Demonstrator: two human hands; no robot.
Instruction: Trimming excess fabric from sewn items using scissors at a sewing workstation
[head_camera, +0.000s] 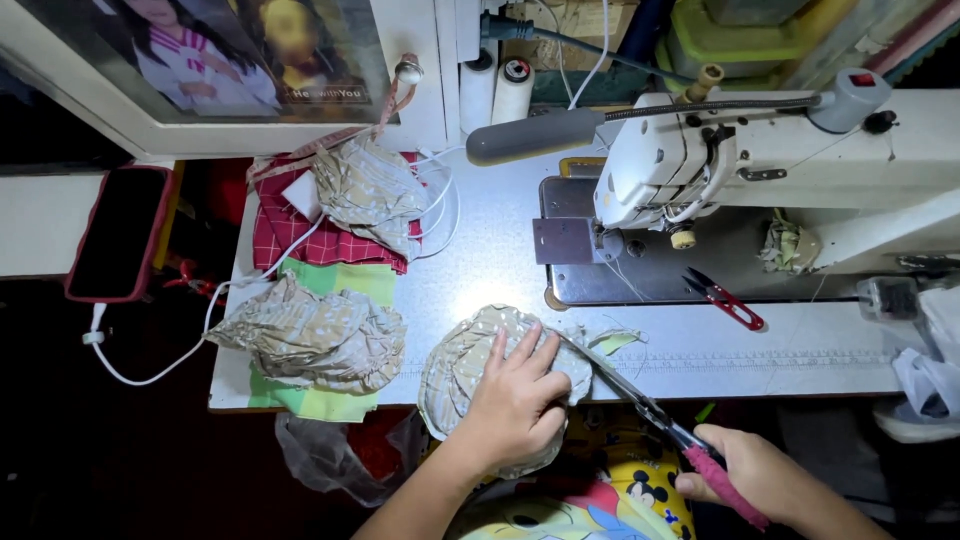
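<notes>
Bright sewing table (470, 260), lower centre: left hand (515, 400) presses flat on the beige dotted fabric piece (470, 365); right hand (745, 475) grips pink-handled scissors (650, 410), blades at the edge, trimming seemingly just under way.

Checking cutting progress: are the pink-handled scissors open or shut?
Open: the pink-handled scissors blades straddle the beige dotted fabric edge, held by the right hand.

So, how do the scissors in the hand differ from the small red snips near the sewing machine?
The scissors are long, with a pink-wrapped handle; the snips are short, with bare red handles. The scissors are held by the right hand, with their blades against the cloth that the left hand presses down; the snips lie untouched on the table. Both are cutting tools with dark blades.
</notes>
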